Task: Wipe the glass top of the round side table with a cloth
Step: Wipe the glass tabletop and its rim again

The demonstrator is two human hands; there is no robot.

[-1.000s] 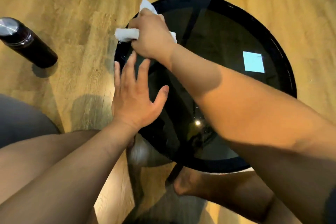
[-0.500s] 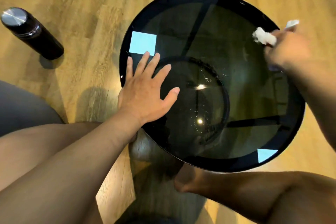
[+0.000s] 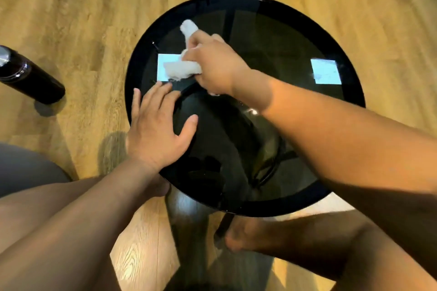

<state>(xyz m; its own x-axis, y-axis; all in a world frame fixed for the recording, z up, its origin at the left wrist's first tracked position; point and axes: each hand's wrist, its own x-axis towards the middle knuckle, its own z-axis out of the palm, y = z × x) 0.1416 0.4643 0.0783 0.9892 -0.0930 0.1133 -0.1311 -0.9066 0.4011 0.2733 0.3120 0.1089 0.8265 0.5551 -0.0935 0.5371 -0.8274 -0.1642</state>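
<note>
A round side table (image 3: pixel 290 38) with a dark glass top and black rim stands on a wooden floor in front of me. My right hand (image 3: pixel 215 64) grips a bunched white cloth (image 3: pixel 182 69) and holds it against the glass in the left far part of the top. My left hand (image 3: pixel 156 130) lies flat with spread fingers on the near left edge of the table, just below the cloth. Pale square reflections show on the glass at left and right.
A dark bottle (image 3: pixel 28 78) with a metal cap stands on the floor to the left of the table. My bare knees and a foot (image 3: pixel 238 236) are close under the near rim. Wooden floor (image 3: pixel 82 7) surrounds the table.
My right hand swept the cloth from the far left to the right rim, then back to the left part of the glass. My left hand stayed flat on the near left edge.
</note>
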